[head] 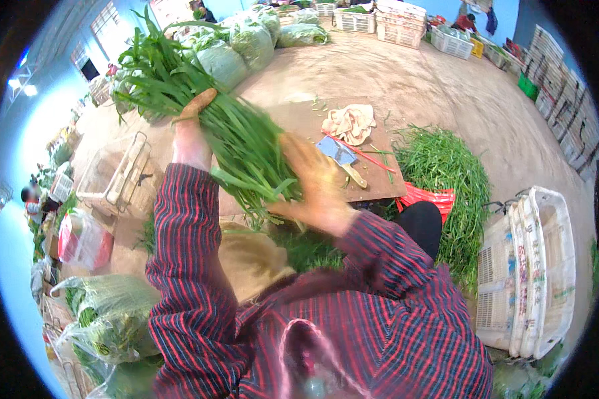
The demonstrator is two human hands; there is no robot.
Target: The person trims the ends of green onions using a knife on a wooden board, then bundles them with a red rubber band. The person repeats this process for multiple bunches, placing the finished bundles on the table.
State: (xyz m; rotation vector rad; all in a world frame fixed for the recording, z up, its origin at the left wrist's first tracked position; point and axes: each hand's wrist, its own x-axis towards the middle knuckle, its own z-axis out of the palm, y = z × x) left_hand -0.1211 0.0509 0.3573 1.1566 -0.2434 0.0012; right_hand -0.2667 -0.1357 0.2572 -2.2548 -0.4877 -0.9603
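Note:
My left hand (195, 112) grips a large bunch of long-leaved greens (244, 134), its thumb laid across the stalks. The bunch slants over a low board, leafy tops at the upper left. At its lower right end is my right hand (317, 179), blurred, with its fingers extended along the bunch's side; whether it grips the stalks is unclear. On the brown board (299, 117) lie a cleaver (335, 150) with a pale handle, a crumpled beige cloth (349, 123), a red strip (362, 152) and leaf scraps.
A heap of loose greens (444, 189) lies right of the board beside red plastic strips (429, 197). White crates (529, 274) stand at the right, another crate (112, 179) at the left. Bagged vegetables (115, 314) sit lower left; more bags (252, 42) line the back. Other people are far off.

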